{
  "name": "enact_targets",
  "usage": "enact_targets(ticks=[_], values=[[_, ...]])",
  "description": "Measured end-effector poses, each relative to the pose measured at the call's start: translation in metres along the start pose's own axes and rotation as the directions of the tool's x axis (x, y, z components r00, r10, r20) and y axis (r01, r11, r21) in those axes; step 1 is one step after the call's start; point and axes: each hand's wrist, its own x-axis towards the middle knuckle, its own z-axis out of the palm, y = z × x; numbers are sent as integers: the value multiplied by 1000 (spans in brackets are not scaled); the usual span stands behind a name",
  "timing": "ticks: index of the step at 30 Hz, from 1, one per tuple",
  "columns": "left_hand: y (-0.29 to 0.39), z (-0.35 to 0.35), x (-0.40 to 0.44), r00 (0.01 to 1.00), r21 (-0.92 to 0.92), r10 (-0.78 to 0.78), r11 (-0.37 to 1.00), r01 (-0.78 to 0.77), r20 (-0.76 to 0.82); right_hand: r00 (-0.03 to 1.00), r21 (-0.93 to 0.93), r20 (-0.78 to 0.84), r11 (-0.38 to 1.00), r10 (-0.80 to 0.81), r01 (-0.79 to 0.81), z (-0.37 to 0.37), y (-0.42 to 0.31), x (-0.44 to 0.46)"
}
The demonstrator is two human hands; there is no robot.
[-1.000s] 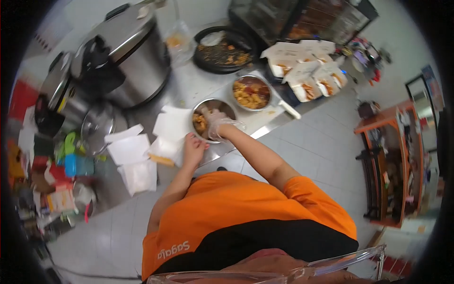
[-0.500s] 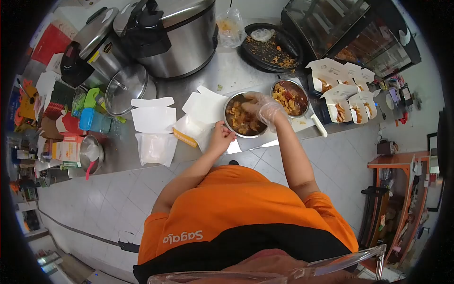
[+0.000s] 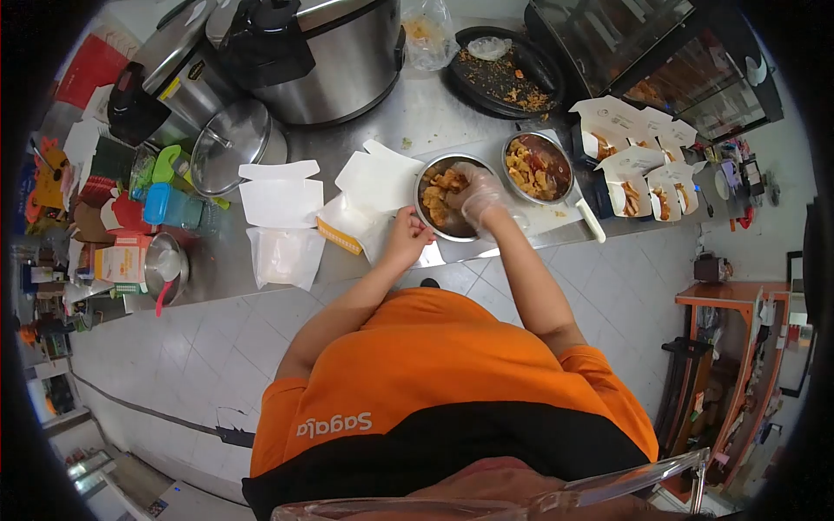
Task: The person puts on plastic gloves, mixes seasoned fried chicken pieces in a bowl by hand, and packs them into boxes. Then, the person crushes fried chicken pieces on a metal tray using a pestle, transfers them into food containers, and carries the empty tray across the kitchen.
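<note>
A steel bowl [image 3: 423,220] of brown, sauced fried pieces [image 3: 440,187] stands on the counter in front of me. Bare, my left hand [image 3: 410,233] grips its near left rim, fingers closed at the edge. My right hand [image 3: 479,195], in a clear plastic glove, reaches down inside the bowl with its fingers curled round some pieces; the fingertips are partly hidden. To the right, a second steel bowl [image 3: 569,184] contains similar pieces and dark red sauce. Left of my left hand lies an unfolded white food box [image 3: 375,178] with a yellow strip.
A knife [image 3: 592,220] lies beside the right bowl on a white board [image 3: 547,219]. Filled boxes [image 3: 632,165] stand at the right. Behind are a black tray [image 3: 460,74] with crumbs and large steel cookers [image 3: 347,82]. Another open white box [image 3: 280,208] lies at the left.
My gloved right hand has shifted within the bowl toward its right side, uncovering more pieces on the left. My left hand stays at the rim. The view has shifted slightly.
</note>
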Motion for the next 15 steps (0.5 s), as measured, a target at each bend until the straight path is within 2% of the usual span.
enact_targets(ticks=[1, 4, 5, 8, 9, 11, 12, 15], values=[[-1, 0, 1, 1000, 0, 2, 1000, -2, 4, 994, 107, 106, 994, 17, -29, -32, -26, -15], [-1, 1, 0, 1000, -1, -2, 1000, 2, 5, 895, 406, 434, 863, 107, -301, -62, -31, -20], [0, 1, 0, 1000, -1, -4, 1000, 4, 2, 918, 419, 388, 869, 89, -262, -61, -30, -19], [-1, 1, 1, 1000, 12, -1, 1000, 1, -1, 986, 220, 116, 964, 124, -147, -30, -14, 2], [0, 1, 1, 1000, 7, -5, 1000, 5, -4, 962, 264, 255, 950, 99, -167, -33, -31, -6], [2, 3, 0, 1000, 0, -14, 1000, 14, -7, 988, -77, 147, 996, 54, -43, 4, -33, -9], [2, 3, 0, 1000, 2, -11, 1000, 11, -11, 995, -252, 102, 968, 18, 8, 13, -37, -11], [-1, 6, -3, 1000, -7, 3, 1000, -3, -25, 980, -274, 184, 961, 76, -23, 14, -40, -6]])
